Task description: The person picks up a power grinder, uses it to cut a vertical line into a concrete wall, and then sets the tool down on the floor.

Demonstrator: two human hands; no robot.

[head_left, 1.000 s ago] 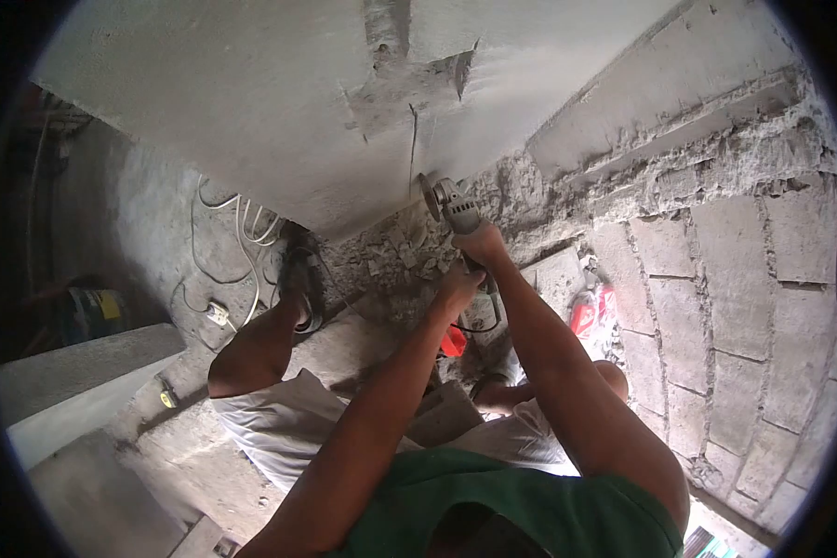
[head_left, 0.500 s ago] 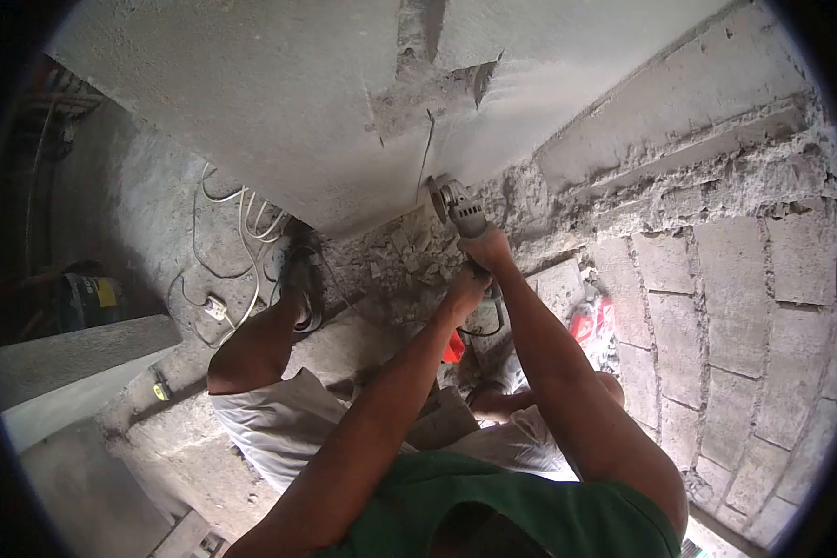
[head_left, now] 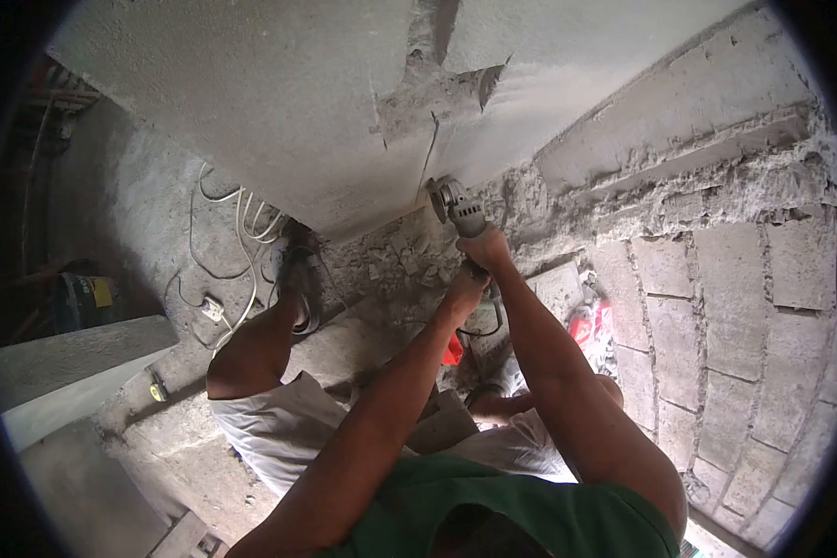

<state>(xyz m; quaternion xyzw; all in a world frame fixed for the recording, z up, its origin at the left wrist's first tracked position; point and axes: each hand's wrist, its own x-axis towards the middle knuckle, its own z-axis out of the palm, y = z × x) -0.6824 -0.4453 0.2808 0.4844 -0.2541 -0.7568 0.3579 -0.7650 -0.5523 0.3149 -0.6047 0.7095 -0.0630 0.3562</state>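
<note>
A grey angle grinder is held in both hands, its disc at the lower part of the plastered wall, by the end of a thin vertical cut. My left hand or my right cannot be told apart by crossing; the arms run side by side. The hand on the right side of the view, my right hand, wraps round the grinder's body behind its head. My left hand closes round the rear of the tool, where a dark cord hangs down.
White cables and a socket block lie on the floor at left. Rubble lines the wall's foot. A block wall stands at right, with red-and-white plastic beside it. A bucket is at far left.
The view has shifted slightly. Both hands remain round the grinder, and its disc stays near the same place at the wall.
</note>
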